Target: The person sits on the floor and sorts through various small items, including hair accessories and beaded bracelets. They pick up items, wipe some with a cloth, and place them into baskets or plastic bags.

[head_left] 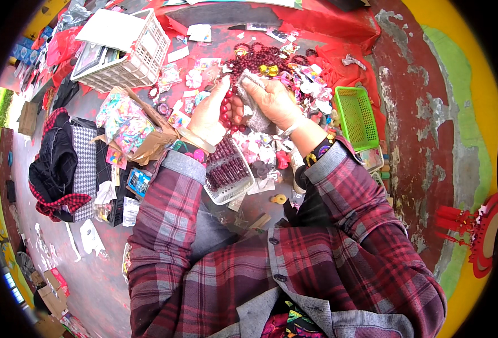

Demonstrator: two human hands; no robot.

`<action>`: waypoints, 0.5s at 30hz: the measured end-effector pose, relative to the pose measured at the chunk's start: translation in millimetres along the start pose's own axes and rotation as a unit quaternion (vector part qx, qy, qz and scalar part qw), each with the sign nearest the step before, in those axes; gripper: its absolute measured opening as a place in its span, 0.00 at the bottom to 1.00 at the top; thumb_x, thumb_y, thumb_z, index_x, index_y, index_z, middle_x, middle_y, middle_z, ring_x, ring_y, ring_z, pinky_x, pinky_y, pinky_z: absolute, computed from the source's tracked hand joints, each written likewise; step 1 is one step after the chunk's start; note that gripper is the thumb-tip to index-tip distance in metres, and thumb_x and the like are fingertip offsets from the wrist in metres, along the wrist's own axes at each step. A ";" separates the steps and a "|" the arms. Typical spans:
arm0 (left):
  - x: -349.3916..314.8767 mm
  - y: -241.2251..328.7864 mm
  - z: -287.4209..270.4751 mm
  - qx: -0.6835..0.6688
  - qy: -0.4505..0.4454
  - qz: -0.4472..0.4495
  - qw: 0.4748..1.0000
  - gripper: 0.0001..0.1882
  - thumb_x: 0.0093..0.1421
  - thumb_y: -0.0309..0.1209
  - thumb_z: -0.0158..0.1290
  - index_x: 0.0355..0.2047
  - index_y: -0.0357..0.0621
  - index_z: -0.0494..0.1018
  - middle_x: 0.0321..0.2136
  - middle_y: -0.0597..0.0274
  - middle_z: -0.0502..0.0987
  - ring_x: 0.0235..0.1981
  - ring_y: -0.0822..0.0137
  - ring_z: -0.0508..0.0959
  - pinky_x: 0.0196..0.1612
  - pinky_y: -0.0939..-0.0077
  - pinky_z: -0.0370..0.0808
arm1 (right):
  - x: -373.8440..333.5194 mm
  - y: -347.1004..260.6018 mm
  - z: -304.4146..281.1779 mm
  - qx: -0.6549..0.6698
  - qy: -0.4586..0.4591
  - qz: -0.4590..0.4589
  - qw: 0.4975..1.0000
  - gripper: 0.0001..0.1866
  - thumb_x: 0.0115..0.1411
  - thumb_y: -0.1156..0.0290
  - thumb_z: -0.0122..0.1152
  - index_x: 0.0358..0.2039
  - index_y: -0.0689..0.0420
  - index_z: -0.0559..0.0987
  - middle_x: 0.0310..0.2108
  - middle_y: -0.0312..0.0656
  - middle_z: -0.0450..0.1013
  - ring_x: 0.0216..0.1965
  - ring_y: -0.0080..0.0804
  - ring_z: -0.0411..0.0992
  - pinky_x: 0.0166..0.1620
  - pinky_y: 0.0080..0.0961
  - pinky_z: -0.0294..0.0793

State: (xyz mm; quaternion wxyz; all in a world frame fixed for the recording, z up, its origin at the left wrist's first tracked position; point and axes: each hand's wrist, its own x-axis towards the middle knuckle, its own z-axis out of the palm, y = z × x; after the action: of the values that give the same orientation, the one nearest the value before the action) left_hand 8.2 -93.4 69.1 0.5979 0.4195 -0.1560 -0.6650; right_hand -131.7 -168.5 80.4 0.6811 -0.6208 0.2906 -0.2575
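Note:
My left hand [210, 117] is closed around a string of dark red beads [224, 108], some showing along the thumb and below the fingers. Pinched in my right hand [277, 105] is a grey cloth [256, 117], which hangs close beside the beads. Whether cloth and beads touch is hard to make out. Just below my hands stands a small white basket [226, 201], holding rows of dark red bead bracelets [224, 164]. Beyond my hands lies a heap of similar dark red beads [263, 58], with yellow ornaments [269, 70] among them.
A green basket [357, 117] stands to the right. A cardboard box [157, 147] of colourful small packets is on the left. Behind it a white crate [113, 70] carries a white board. Hair trinkets [311, 90] and papers lie scattered; a dark jacket [57, 163] hangs at left.

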 end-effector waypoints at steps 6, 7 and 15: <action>1.5 -4.2 -8.3 0.008 -0.027 0.014 1.000 0.18 0.59 0.43 0.46 0.22 0.41 0.70 0.17 0.62 0.72 0.17 0.70 0.71 0.20 0.79 0.68 | 0.1 -10.1 3.5 0.144 0.047 0.126 0.980 0.18 0.61 0.60 0.44 0.34 0.64 0.72 0.24 0.41 0.71 0.21 0.30 0.71 0.25 0.24 0.73; 2.2 -4.6 -6.9 -0.013 -0.024 0.018 0.999 0.18 0.59 0.42 0.46 0.22 0.40 0.70 0.17 0.62 0.72 0.17 0.70 0.71 0.21 0.79 0.68 | 4.6 -0.7 0.2 0.257 0.054 0.151 0.953 0.19 0.61 0.59 0.43 0.35 0.64 0.72 0.26 0.42 0.72 0.22 0.31 0.71 0.26 0.25 0.73; 5.9 -0.9 -17.8 -0.116 -0.021 0.058 0.991 0.15 0.60 0.38 0.44 0.27 0.38 0.69 0.19 0.59 0.72 0.20 0.67 0.72 0.24 0.75 0.70 | 2.7 -2.5 4.5 0.332 -0.084 0.077 0.936 0.09 0.58 0.71 0.51 0.37 0.62 0.70 0.31 0.41 0.72 0.29 0.29 0.72 0.33 0.22 0.73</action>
State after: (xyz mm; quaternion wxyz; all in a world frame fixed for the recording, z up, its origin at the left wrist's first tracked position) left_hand 21.2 -93.4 55.6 0.6768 0.3233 -0.1140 -0.6514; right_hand -126.6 -167.5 83.0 0.8884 -0.3538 0.1773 -0.2328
